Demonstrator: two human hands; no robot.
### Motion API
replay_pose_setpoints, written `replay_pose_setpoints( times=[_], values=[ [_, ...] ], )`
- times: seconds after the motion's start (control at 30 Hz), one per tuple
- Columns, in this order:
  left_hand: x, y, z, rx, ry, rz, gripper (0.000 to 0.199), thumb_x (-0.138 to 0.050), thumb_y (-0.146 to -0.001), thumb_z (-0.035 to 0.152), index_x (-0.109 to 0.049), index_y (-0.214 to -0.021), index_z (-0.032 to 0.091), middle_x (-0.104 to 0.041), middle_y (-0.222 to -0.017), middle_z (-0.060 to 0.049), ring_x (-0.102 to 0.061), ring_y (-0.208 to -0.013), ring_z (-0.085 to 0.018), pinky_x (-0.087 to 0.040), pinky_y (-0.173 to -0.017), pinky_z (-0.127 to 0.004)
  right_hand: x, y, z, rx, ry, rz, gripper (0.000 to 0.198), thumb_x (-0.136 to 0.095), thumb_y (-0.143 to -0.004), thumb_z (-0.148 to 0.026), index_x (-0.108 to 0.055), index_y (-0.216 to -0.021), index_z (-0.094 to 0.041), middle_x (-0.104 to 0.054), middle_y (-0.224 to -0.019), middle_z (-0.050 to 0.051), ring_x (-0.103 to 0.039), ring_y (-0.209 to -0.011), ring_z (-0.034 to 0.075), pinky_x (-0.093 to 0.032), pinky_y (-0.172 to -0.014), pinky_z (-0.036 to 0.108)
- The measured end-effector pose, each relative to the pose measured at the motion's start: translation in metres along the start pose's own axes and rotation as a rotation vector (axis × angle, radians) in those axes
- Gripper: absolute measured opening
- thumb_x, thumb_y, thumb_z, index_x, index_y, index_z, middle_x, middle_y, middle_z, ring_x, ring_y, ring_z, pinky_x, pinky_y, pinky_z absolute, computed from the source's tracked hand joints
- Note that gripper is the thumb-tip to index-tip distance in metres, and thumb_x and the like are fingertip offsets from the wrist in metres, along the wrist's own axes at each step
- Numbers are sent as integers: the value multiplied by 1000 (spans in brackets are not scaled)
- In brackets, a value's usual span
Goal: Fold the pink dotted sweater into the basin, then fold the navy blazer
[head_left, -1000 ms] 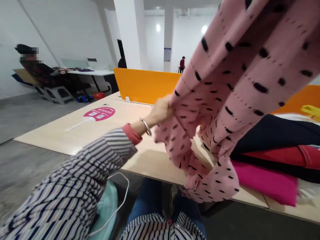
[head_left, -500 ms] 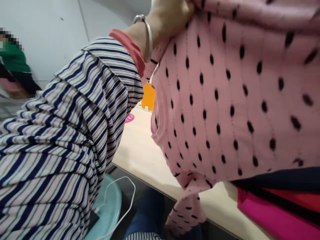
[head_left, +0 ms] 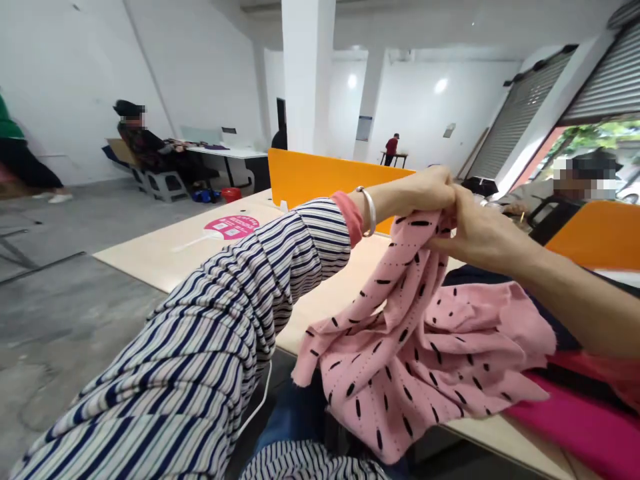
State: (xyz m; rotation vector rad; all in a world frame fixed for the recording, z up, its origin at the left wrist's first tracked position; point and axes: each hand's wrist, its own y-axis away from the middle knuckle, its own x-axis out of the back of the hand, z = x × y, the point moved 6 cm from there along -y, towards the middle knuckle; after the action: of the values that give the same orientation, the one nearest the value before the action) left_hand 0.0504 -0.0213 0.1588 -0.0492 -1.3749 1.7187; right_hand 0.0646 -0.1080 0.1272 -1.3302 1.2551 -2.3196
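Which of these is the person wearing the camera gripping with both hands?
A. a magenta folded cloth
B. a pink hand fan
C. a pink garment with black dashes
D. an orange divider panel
C: the left hand and right hand meet and pinch the top of the pink garment, which hangs down over the table edge.

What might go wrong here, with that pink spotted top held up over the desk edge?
Both hands, left hand and right hand, pinch one small bunch of the pink top, so it may slip free. Its lower part hangs past the table edge and might slide toward the floor. The bracelet may snag the fabric.
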Motion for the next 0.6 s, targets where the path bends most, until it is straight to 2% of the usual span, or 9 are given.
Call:
replay_pose_setpoints(
  times=[0.07,0.17,0.27,0.33,0.37,0.43,0.5,0.6],
  values=[
    [-6,5,-17,113,140,-42,20,-53,-64,5,-52,-83,11,-54,-72,-5,-54,-66,-15,-46,-64,-33,-18,0,5,21,-61,55,65,-60,-67,-28,-36,-126,-15,-59,-95,9,-57,-81,24,-45,-68,34],
    [-10,24,-51,143,286,-33,32,-53,-71,11,-47,-103,12,-55,-93,-6,-55,-77,-14,-45,-69,-30,-54,-4,41,11,-75,10,42,-50,-72,-25,-48,-113,-19,-60,-95,6,-57,-83,21,-43,-72,32],
    [-20,59,-100,235,161,-70,35,-57,-76,21,-49,-109,14,-54,-101,-6,-54,-88,-16,-45,-76,-30,-100,-1,87,-50,110,-193,25,-44,-75,-26,-56,-96,-19,-61,-96,7,-57,-85,23,-43,-71,33],
    [-31,87,-129,306,72,-94,34,-58,-79,28,-52,-108,13,-54,-103,-7,-54,-92,-18,-46,-79,-33,-126,8,109,-105,262,-346,25,-41,-77,-26,-58,-93,-16,-60,-98,12,-57,-87,27,-43,-70,35],
    [-38,100,-140,329,53,-104,33,-56,-82,31,-52,-109,12,-54,-104,-7,-54,-93,-19,-47,-80,-35,-134,13,114,-119,311,-380,28,-39,-78,-25,-57,-95,-14,-59,-100,14,-57,-89,29,-43,-70,37],
    [-51,121,-154,351,50,-118,33,-52,-86,34,-52,-110,12,-54,-108,-8,-54,-94,-19,-48,-80,-37,-142,20,109,-68,327,-343,33,-38,-80,-24,-55,-105,-13,-56,-107,16,-55,-93,29,-43,-73,39],
    [-61,133,-160,357,52,-122,32,-49,-87,35,-53,-111,13,-53,-110,-7,-55,-96,-19,-49,-81,-37,-146,26,86,96,265,-257,39,-41,-79,-21,-50,-116,-14,-52,-115,14,-50,-102,28,-43,-81,38],
    [-65,131,-160,347,61,-118,32,-50,-87,36,-54,-109,13,-54,-109,-6,-55,-95,-20,-49,-81,-36,-160,32,41,366,185,-209,48,-45,-73,-12,-46,-121,-16,-46,-125,12,-42,-112,26,-39,-90,37]
  ],
)
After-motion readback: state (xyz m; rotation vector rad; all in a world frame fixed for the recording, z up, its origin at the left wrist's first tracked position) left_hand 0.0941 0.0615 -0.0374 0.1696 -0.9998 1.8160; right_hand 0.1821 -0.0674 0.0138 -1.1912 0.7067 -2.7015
